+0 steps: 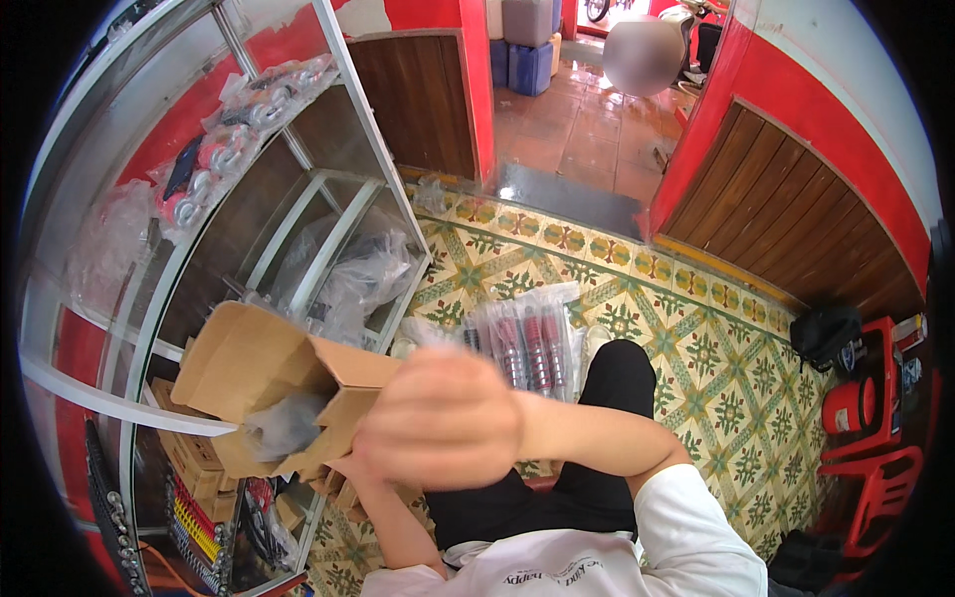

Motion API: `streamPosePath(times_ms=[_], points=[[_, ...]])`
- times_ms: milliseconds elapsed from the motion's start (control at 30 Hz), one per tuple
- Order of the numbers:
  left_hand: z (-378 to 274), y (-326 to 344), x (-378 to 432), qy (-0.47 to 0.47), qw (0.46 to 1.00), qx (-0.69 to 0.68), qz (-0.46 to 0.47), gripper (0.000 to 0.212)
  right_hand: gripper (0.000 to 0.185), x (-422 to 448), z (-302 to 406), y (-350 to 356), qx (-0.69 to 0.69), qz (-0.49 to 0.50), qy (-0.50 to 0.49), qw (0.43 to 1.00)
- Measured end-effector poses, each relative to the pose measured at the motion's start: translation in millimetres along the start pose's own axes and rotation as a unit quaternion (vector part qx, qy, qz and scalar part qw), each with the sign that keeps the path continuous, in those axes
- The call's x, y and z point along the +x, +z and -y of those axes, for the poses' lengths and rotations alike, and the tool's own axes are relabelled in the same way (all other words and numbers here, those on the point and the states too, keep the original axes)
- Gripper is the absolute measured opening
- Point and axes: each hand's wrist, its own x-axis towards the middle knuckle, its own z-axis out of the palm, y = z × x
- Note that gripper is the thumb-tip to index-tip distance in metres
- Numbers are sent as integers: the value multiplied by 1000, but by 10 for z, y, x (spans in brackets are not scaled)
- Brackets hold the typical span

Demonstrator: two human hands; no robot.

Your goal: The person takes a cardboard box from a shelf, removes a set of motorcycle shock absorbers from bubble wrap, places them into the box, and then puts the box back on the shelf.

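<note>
My right hand (448, 422) reaches across in front of me, blurred, its back towards me and its fingers curled. Whatever lies within its fingers is hidden. Most of my left hand (364, 461) is behind it, beside an opened cardboard box (246, 358), so its grip does not show. The box tilts with its flaps spread, and a clear plastic bag (287, 427) sits in its mouth. Beyond my hands, several red and dark shock absorbers (533, 339) in clear plastic sleeves lie side by side on the floor, between my feet.
A glass display cabinet (373, 134) at left holds bagged parts (216, 153), loose plastic bags (365, 272), smaller cartons (198, 455) and yellow coil springs (195, 522). Patterned tiles (694, 388) cover the floor. A red plastic chair (880, 485) stands at right; a person (643, 56) is beyond the doorway.
</note>
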Motion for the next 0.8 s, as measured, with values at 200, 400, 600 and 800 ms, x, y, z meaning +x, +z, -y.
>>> streamPosePath(times_ms=[200, 400, 600, 800], points=[[-226, -128, 107, 9, 999, 11, -42, 86, 19, -1482, -932, -313, -114, -149, 429, 883], [-201, 221, 259, 1, 999, -31, 39, 86, 53, -5920, -939, -515, -88, -478, 832, 267], [-243, -175, 261, -10, 999, 41, -8, 97, 60, -5510, 70, 367, -300, 83, 928, 207], [-308, -171, 360, -50, 996, 77, -16, 85, 79, -5676, 233, 415, -251, 203, 919, 227]])
